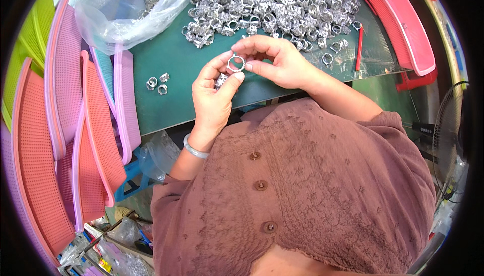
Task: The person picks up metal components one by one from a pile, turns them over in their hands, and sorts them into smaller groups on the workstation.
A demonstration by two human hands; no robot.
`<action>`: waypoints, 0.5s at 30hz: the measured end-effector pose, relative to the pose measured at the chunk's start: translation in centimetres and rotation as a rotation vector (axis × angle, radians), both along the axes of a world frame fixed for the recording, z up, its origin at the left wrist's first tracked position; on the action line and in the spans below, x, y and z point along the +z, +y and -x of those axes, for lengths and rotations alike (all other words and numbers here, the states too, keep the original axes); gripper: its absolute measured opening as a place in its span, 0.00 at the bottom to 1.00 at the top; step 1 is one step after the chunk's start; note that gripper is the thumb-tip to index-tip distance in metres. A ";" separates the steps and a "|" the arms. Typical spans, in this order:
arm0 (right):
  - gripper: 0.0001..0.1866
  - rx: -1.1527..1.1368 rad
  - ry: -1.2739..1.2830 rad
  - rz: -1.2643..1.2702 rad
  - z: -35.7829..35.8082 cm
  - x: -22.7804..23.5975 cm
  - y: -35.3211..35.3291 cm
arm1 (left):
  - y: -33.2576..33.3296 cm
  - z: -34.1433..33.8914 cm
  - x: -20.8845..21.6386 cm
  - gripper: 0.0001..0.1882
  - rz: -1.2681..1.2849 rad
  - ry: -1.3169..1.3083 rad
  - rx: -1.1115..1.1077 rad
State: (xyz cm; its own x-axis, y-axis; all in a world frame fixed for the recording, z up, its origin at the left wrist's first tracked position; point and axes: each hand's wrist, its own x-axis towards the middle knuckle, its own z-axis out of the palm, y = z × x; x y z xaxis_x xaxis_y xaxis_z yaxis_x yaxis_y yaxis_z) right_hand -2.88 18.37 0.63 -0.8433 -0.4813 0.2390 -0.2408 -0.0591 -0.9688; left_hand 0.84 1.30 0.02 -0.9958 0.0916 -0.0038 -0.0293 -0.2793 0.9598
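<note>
Between the fingertips of both hands stands a silver-coloured ring [235, 64], its round opening facing me. My left hand [214, 87] pinches it from the left and below, and more silver rings [221, 81] are tucked in its palm. From the right, my right hand [272, 62] grips the same ring with thumb and forefinger. Beyond my hands a large heap of silver rings [277, 6] covers the green tabletop [171, 102]. Three loose rings [162, 89] lie apart to the left of my left hand. A few more rings [327, 59] lie beyond my right wrist.
Stacked plastic baskets [43, 165] in orange, purple and green crowd the left side. A clear plastic bag [121, 26] sits at the back left. At the right are a pink basket [403, 24], a red stick-like tool [359, 49] and a fan [448, 130].
</note>
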 end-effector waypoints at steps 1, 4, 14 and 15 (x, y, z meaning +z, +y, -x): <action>0.15 -0.008 0.013 -0.022 0.1 0.0 0.0 | -0.1 0.1 0.0 0.19 -0.040 -0.044 -0.002; 0.12 -0.066 0.043 -0.050 0.2 -0.5 0.0 | -0.8 0.9 0.6 0.15 -0.178 -0.166 0.013; 0.07 -0.319 0.400 -0.288 1.6 0.5 2.4 | -8.3 13.4 8.6 0.16 0.403 0.524 0.583; 0.08 -0.327 0.441 -0.298 1.8 0.6 2.4 | -9.8 14.9 8.6 0.19 0.651 0.594 0.671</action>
State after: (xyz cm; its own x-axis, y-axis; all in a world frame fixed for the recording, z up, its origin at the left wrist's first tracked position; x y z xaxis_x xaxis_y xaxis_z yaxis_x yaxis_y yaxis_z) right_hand -4.72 20.75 1.25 -0.8112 -0.3143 0.4931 -0.5814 0.3429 -0.7378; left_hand -14.10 -8.45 8.65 -0.7020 -0.3129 0.6398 0.4531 0.4969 0.7401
